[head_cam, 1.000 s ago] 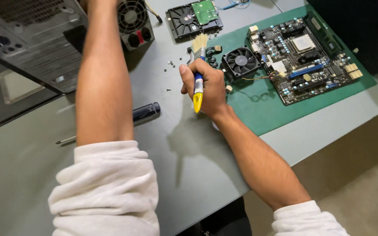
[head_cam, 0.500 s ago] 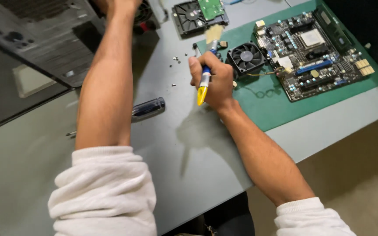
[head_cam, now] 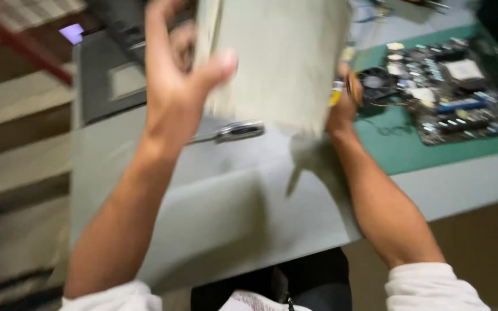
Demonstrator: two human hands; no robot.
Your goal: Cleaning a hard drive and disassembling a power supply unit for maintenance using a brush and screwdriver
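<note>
Lifted since the earlier frame: pale grey panel [head_cam: 278, 57], now blurred at twelve o'clock. Left hand [head_cam: 174, 86] gripped its edge, thumb across the face, probably to steady it. Right hand [head_cam: 341, 106], at two o'clock, half hidden behind, fingers closed on yellow-handled brush [head_cam: 335, 95]. Screwdriver [head_cam: 234, 132] lay on bench [head_cam: 203, 219]; motherboard [head_cam: 456, 86] sat on green mat [head_cam: 433, 152].

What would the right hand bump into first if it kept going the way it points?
The right hand, gripping a yellow-handled brush, points up and away across the green mat. The black cooler fan beside it looks first in line, though blur and depth leave this uncertain.
</note>
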